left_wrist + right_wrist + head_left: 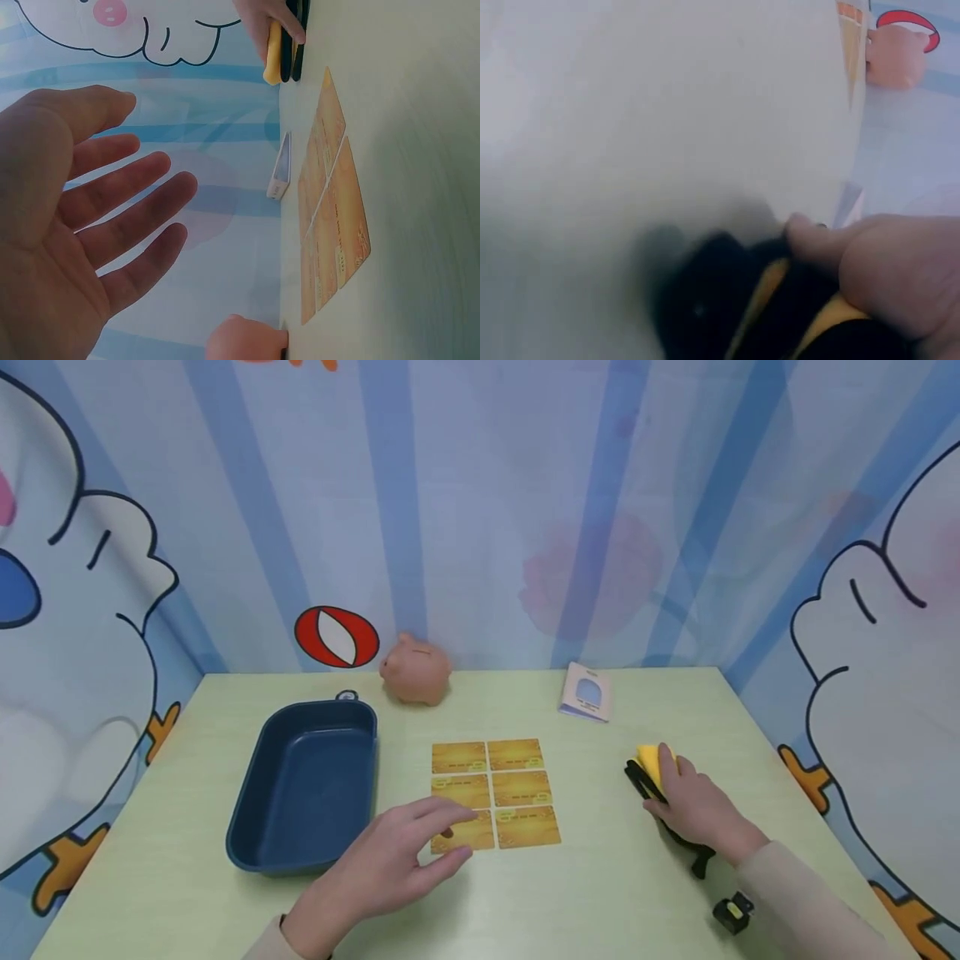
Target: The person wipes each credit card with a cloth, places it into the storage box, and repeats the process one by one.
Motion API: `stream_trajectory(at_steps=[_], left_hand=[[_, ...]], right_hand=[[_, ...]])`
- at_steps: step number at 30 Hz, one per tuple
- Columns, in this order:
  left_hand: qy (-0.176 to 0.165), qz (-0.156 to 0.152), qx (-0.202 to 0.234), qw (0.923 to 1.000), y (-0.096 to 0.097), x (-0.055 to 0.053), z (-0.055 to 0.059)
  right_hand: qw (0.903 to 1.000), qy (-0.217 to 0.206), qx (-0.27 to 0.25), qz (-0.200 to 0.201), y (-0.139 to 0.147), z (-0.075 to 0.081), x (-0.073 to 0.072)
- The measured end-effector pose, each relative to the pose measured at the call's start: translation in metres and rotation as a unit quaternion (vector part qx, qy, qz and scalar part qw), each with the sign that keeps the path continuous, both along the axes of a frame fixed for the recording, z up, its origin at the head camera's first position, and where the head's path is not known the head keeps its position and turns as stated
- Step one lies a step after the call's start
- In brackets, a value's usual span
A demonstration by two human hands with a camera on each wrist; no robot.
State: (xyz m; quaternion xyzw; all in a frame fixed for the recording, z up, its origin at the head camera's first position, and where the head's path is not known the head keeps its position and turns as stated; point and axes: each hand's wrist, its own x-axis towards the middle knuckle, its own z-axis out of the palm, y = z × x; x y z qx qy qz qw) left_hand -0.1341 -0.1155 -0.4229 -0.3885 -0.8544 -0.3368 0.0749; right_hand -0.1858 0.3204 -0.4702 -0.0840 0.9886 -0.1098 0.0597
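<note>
My left hand hovers over the lower left of a block of gold cards, its fingers spread and relaxed. In the left wrist view the palm of the left hand is bare. At the right of the table, my right hand grips a long black-and-yellow object, thumb on one side and fingers on the other. Its exact kind cannot be told. In the right wrist view this black-and-yellow object is blurred, with yellow stripes between dark parts.
A dark blue tray stands on the left. Behind the cards sits a pink piggy bank. A small pale booklet lies at the back right. Near the right sleeve is a small black item. A printed curtain borders the table.
</note>
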Motion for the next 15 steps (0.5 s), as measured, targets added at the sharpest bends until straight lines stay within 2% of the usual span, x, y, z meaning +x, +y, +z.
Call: stream_trajectory(at_steps=[8, 15], left_hand=[[-0.001, -0.008, -0.011, 0.9999, 0.002, 0.000, -0.004], [-0.018, -0.021, -0.017, 0.9995, 0.005, 0.000, -0.008]], right_hand=[[0.9990, -0.021, 0.035, 0.021, 0.001, 0.009, -0.008], [0.9946, -0.095, 0.043, 0.005, -0.001, 0.020, -0.013]])
